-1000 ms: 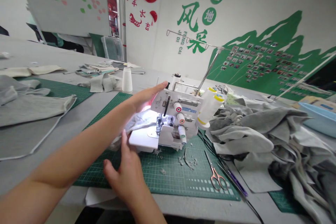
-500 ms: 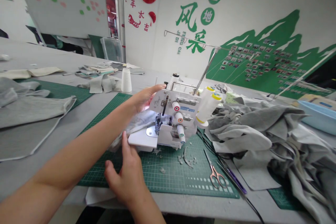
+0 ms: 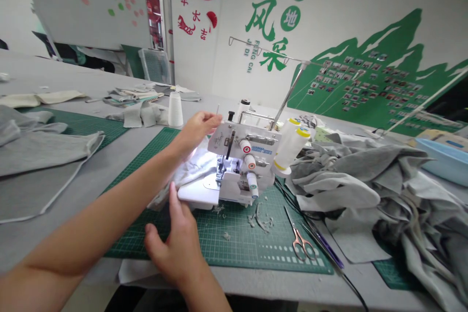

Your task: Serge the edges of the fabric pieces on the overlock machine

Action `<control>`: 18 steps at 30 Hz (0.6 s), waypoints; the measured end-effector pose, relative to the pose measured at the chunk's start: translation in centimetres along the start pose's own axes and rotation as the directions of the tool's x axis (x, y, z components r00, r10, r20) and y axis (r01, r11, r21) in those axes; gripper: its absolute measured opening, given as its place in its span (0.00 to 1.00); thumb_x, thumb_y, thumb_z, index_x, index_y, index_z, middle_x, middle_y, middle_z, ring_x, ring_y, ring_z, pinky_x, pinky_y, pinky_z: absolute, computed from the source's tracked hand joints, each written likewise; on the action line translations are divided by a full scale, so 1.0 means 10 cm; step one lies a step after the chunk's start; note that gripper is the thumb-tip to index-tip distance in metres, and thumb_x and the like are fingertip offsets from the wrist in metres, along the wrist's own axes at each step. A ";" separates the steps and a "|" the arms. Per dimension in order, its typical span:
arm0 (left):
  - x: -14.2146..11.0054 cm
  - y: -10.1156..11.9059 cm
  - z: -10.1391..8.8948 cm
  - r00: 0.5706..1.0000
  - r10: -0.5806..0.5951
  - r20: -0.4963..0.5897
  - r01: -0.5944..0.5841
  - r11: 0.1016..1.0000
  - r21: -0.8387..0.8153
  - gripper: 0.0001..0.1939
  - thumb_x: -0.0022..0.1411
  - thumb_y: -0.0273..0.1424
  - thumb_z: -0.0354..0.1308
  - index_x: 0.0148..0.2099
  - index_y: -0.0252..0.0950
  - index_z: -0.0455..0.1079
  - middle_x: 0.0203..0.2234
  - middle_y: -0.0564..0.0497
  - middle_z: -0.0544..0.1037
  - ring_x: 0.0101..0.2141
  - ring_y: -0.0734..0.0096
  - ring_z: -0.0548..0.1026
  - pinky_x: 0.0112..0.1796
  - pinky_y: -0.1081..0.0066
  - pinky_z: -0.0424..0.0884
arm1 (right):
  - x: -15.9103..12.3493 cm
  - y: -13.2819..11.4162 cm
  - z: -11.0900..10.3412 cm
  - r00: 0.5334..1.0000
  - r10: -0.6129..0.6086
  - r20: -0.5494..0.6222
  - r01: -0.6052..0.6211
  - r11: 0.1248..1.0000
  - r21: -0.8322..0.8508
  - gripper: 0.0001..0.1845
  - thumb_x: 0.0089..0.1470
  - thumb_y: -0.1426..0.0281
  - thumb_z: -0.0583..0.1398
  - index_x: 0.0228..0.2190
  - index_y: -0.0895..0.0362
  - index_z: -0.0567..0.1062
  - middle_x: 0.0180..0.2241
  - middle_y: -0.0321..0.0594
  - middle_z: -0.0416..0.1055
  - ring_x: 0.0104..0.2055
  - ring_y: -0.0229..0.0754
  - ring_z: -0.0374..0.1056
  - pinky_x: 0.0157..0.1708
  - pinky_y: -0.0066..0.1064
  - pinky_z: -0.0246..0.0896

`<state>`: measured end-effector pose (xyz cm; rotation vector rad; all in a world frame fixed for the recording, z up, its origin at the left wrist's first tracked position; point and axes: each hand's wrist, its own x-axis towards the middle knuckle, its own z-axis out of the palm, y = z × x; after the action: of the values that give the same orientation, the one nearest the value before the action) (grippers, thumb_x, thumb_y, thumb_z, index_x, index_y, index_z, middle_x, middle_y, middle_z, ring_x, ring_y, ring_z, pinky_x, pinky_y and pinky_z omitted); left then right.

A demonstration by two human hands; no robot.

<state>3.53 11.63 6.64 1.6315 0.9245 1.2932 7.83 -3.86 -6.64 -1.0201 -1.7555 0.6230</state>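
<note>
At the left of the frame, flat gray cloth pieces (image 3: 36,156) with white edges lay neatly and looked done, and on the green cutting mat (image 3: 234,248) the left hand (image 3: 195,131) sat half curled on the pale gray cloth (image 3: 193,173), though it was hard to tell if it gripped. The open right hand (image 3: 173,248) touched the near edge of that cloth, which lay under the needle of the white overlock sewing machine (image 3: 237,146). Past the cloth scraps (image 3: 260,218) and the scissors (image 3: 298,243), a big messy gray cloth heap (image 3: 347,175) on the right looked not yet sewn.
</note>
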 end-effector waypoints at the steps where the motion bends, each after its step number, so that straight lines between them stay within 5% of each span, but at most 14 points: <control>1: -0.09 -0.05 -0.05 0.998 0.037 -0.048 -0.034 0.997 0.065 0.18 0.65 0.46 0.52 0.40 0.36 0.69 0.36 0.48 0.78 0.42 0.62 0.75 0.48 0.61 0.69 | 0.00 0.00 0.00 1.000 -0.003 -0.002 0.003 1.000 0.009 0.48 0.50 0.73 0.64 0.69 0.62 0.54 0.59 0.55 0.69 0.61 0.55 0.67 0.58 0.44 0.66; 3: -0.29 -0.14 -0.17 0.995 0.098 -0.029 -0.090 0.975 0.206 0.14 0.65 0.41 0.53 0.35 0.37 0.70 0.33 0.49 0.78 0.42 0.61 0.75 0.49 0.61 0.68 | 0.00 0.00 -0.01 1.000 -0.009 -0.006 0.009 0.999 0.031 0.47 0.50 0.73 0.64 0.68 0.63 0.55 0.60 0.56 0.68 0.61 0.55 0.67 0.59 0.43 0.65; 5: -0.48 -0.22 -0.27 0.981 0.139 0.132 -0.174 0.933 0.313 0.10 0.61 0.38 0.58 0.34 0.37 0.74 0.35 0.49 0.80 0.45 0.59 0.75 0.51 0.61 0.67 | -0.01 -0.02 -0.01 1.000 -0.011 -0.017 0.012 0.998 0.058 0.45 0.50 0.73 0.63 0.67 0.62 0.57 0.59 0.55 0.69 0.61 0.54 0.67 0.60 0.43 0.64; 10: -0.59 -0.30 -0.41 0.836 0.153 0.527 -0.397 0.831 0.389 0.12 0.64 0.33 0.56 0.45 0.42 0.79 0.46 0.49 0.82 0.49 0.60 0.77 0.53 0.59 0.68 | -0.07 -0.06 -0.02 0.999 -0.001 -0.050 0.006 0.994 0.107 0.40 0.50 0.73 0.61 0.65 0.60 0.62 0.59 0.51 0.70 0.61 0.53 0.67 0.61 0.45 0.63; 18: -0.58 -0.21 -0.45 0.710 0.156 0.686 -0.559 0.717 0.416 0.15 0.69 0.31 0.52 0.51 0.44 0.78 0.50 0.47 0.80 0.51 0.60 0.75 0.54 0.59 0.67 | -0.38 -0.09 -0.07 0.985 0.027 -0.169 -0.014 0.997 0.076 0.36 0.50 0.76 0.61 0.61 0.56 0.69 0.59 0.46 0.72 0.60 0.52 0.69 0.59 0.45 0.67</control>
<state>-2.13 7.90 3.14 2.6641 0.6108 0.5960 8.83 -7.59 -7.45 -1.0107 -1.5635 0.5921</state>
